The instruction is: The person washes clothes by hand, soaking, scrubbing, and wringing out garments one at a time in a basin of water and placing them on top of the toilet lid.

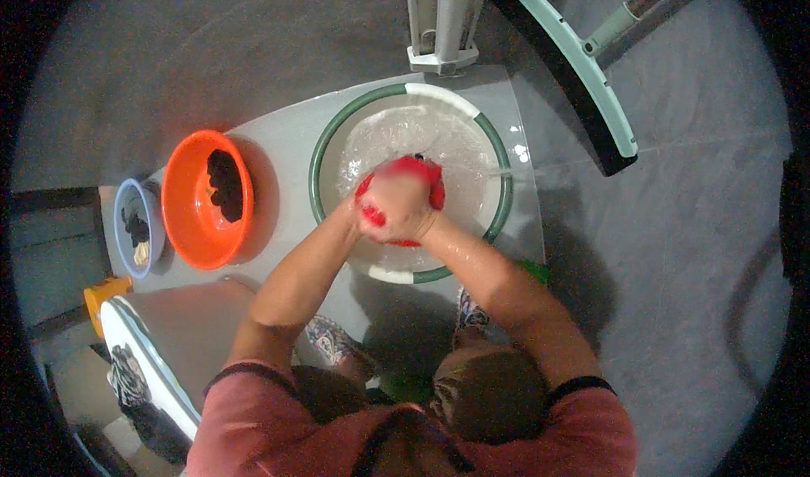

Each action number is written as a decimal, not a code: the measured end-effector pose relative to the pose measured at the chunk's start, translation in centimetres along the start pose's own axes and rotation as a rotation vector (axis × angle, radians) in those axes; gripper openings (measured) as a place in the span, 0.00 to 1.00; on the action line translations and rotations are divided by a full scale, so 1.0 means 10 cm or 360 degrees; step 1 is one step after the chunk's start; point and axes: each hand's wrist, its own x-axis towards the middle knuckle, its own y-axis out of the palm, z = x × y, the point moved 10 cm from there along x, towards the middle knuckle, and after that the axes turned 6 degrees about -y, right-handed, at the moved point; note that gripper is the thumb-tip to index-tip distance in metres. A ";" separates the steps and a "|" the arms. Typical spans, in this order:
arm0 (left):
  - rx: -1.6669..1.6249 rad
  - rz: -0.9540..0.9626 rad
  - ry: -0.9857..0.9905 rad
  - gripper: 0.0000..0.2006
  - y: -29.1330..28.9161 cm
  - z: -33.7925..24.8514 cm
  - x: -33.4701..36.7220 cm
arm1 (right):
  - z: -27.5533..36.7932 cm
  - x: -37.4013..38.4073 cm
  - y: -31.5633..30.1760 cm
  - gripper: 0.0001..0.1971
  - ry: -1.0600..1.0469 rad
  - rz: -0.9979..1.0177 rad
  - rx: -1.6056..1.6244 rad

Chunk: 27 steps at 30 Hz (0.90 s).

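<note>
Both hands come together over a round basin [317, 161] with a green and white rim and rippling water in it. My left hand [373, 212] is closed around a bunched red cloth [435, 187]. Pressed against it, my right hand [412, 209] grips the same cloth from the other side. Red fabric shows above, beside and below the hands, with a small dark spot at its top. The fingers are partly blurred and overlap, so their exact placement is hard to make out.
An orange basin [177, 224] with dark cloth and a smaller blue basin [120, 224] with cloths stand at the left. A squeegee [582, 64] lies at the far right. A white post [440, 21] rises behind the basin. Clothes hang over a white-rimmed bin [181, 308].
</note>
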 end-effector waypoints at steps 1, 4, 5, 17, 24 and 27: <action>0.0016 -0.0090 0.0017 0.15 0.06 0.03 -0.07 | -0.21 -0.06 -0.06 0.10 0.0135 -0.0102 0.0144; 0.0279 -0.0392 0.0065 0.15 0.17 0.08 -0.25 | -1.20 -0.63 -0.28 0.06 0.0644 -0.0130 -0.0126; 0.0529 -0.0446 0.0176 0.15 0.02 -0.04 -0.27 | -1.14 -0.61 -0.34 0.05 0.0523 0.0024 -0.0334; 0.2544 -0.0288 -0.0090 0.21 0.08 -0.25 -1.06 | -0.41 -1.11 -0.67 0.13 0.0286 0.0588 0.0026; 0.2632 -0.0899 0.1222 0.35 0.12 -0.44 0.05 | -1.17 -1.11 -0.38 0.31 0.1152 0.0495 -0.0580; 0.3009 -0.1006 0.0789 0.37 0.02 -0.33 0.28 | -1.23 -1.41 0.02 0.46 0.1031 0.0833 -0.0571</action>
